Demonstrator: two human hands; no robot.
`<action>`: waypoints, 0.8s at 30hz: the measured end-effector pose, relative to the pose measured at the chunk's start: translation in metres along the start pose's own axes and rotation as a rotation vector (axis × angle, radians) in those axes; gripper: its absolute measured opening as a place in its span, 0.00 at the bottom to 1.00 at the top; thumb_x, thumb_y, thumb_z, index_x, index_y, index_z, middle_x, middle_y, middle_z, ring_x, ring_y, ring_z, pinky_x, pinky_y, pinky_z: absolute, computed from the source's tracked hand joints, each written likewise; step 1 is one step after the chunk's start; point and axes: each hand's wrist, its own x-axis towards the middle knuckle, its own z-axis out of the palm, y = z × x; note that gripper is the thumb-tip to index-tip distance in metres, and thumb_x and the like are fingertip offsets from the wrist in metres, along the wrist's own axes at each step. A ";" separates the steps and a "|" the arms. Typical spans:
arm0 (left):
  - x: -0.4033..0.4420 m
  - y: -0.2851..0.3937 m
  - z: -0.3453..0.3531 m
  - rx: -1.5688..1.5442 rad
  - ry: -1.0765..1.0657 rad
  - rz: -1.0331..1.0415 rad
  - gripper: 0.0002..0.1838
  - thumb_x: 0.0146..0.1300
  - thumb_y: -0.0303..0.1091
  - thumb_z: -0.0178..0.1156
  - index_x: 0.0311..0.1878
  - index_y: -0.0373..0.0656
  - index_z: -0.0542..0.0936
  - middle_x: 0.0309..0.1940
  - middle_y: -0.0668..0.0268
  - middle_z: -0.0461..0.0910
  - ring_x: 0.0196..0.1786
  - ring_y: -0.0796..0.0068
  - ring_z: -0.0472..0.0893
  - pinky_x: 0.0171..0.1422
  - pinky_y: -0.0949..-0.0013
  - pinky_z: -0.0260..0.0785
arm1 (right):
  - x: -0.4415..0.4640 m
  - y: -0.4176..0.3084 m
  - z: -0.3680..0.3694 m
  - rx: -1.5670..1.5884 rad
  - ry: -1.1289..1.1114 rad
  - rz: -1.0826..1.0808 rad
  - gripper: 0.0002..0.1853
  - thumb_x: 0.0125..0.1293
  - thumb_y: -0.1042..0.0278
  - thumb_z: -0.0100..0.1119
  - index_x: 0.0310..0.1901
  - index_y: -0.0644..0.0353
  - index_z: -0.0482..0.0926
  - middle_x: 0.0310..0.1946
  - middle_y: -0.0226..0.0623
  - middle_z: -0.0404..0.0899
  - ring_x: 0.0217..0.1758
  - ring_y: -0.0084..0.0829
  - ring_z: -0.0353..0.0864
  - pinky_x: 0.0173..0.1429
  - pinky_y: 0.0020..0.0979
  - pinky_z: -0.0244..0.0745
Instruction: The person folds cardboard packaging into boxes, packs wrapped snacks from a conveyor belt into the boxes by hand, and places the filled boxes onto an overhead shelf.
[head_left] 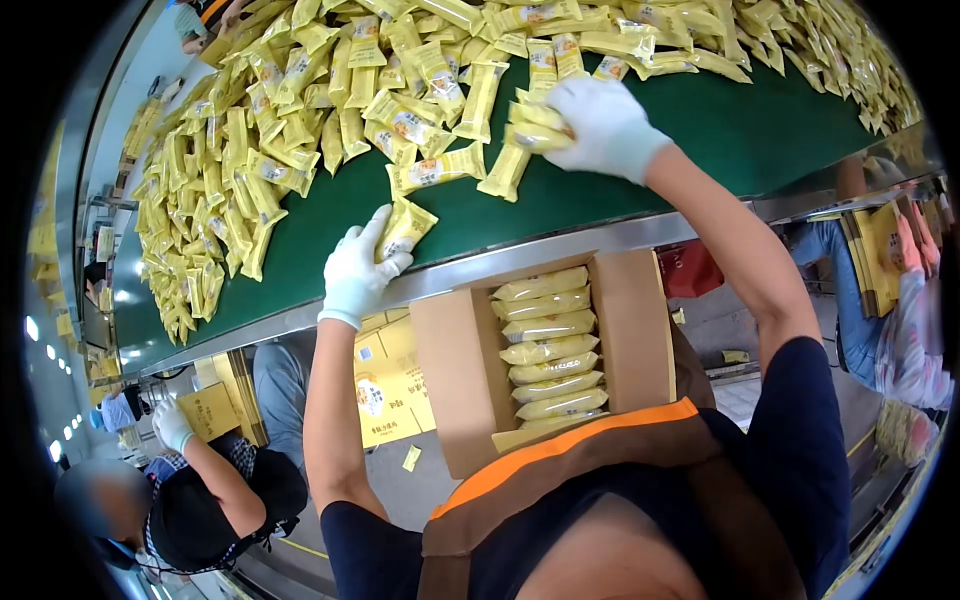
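My right hand [604,122], in a white glove, is closed round a couple of yellow snack packets [538,128] above the green conveyor belt [700,135]. At the belt's near edge, my left hand [362,264], gloved as well, has a single yellow packet [408,228] between thumb and fingers. Below the belt, against my body, an open cardboard box [455,370] holds a column of yellow packets [545,352] lying flat side by side. Another packet [440,170] lies on the belt between my two hands.
A large heap of yellow packets [300,110] covers the far side of the belt. A metal rail [560,245] runs along its near edge. Printed yellow cartons [395,385] lie below. A co-worker [215,490] is at left, another person [910,330] at right.
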 end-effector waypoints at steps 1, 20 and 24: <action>0.001 -0.010 0.010 -0.064 0.146 0.078 0.40 0.51 0.54 0.71 0.64 0.41 0.75 0.43 0.53 0.78 0.48 0.52 0.79 0.55 0.59 0.73 | -0.012 -0.007 -0.013 0.014 0.029 0.011 0.31 0.47 0.50 0.71 0.51 0.58 0.77 0.38 0.40 0.79 0.45 0.43 0.80 0.54 0.41 0.71; 0.060 0.044 0.018 0.177 0.194 0.394 0.36 0.52 0.55 0.68 0.63 0.48 0.79 0.43 0.59 0.77 0.53 0.55 0.74 0.57 0.59 0.72 | -0.104 -0.013 -0.030 -0.148 -0.404 -0.015 0.49 0.48 0.52 0.69 0.71 0.62 0.59 0.43 0.46 0.75 0.45 0.46 0.79 0.48 0.42 0.76; 0.061 0.045 0.019 0.115 0.128 0.304 0.36 0.51 0.57 0.69 0.62 0.50 0.79 0.44 0.61 0.77 0.52 0.58 0.75 0.56 0.60 0.73 | -0.101 0.010 -0.061 -0.160 -0.142 0.139 0.44 0.51 0.54 0.65 0.70 0.62 0.62 0.42 0.47 0.75 0.45 0.47 0.78 0.48 0.42 0.75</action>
